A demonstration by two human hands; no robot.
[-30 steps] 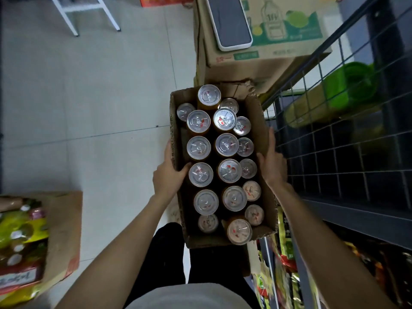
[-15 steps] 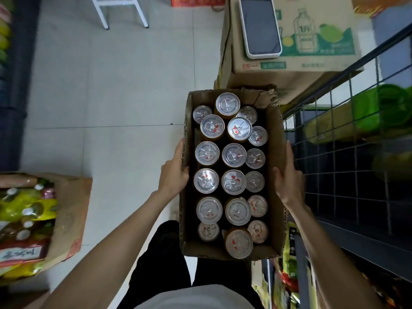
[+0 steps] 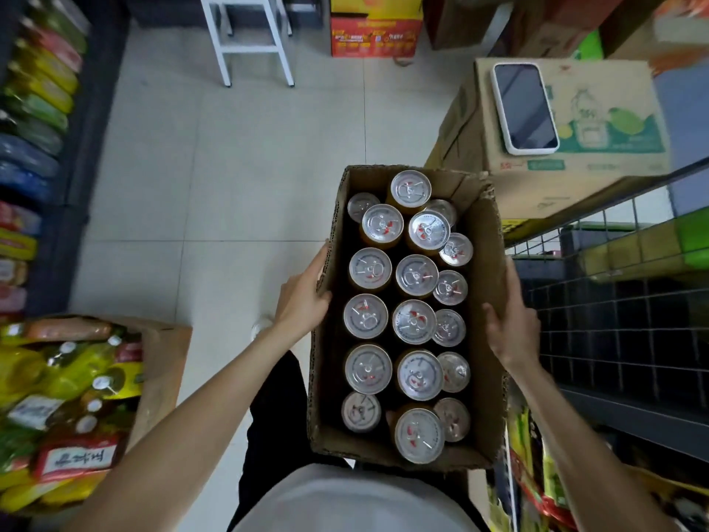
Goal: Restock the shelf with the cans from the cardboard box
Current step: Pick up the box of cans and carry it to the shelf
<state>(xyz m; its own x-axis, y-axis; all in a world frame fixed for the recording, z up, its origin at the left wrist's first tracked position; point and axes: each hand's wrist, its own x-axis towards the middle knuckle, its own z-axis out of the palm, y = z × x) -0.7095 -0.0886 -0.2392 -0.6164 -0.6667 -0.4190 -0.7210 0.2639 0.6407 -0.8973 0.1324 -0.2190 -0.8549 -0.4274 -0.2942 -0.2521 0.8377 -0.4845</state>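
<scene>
The cardboard box (image 3: 485,286) is held in front of the torso, open side up, above a tiled floor (image 3: 230,178). The left hand (image 3: 303,301) grips the left wall, thumb over the rim and fingers along the outer face. The right hand (image 3: 508,328) grips the right wall, thumb on the inner face and fingers outside.

Between the two hands, the cans (image 3: 414,322) stand upright in rows, silver tops with pull tabs facing up. Several cans at the far end and one at the near end sit higher than the rest. Orange-yellow can sides show at the far end; no printing on them can be read.

Beyond the right hand, a larger closed carton (image 3: 598,109) carries a green bottle-and-fruit graphic; its text is too small to read. A phone (image 3: 523,107) in a white case lies face up on it. To the right of the right hand stands a wire-grid shelf (image 3: 614,312) with green and yellow goods behind the mesh.

Beyond the left hand are a white stool (image 3: 249,36) and a red-and-yellow carton (image 3: 376,32) with illegible print. Behind and left of the left hand, an open carton (image 3: 161,362) holds yellow bottles (image 3: 73,374) and one handwritten white label (image 3: 78,460) that cannot be read.
</scene>
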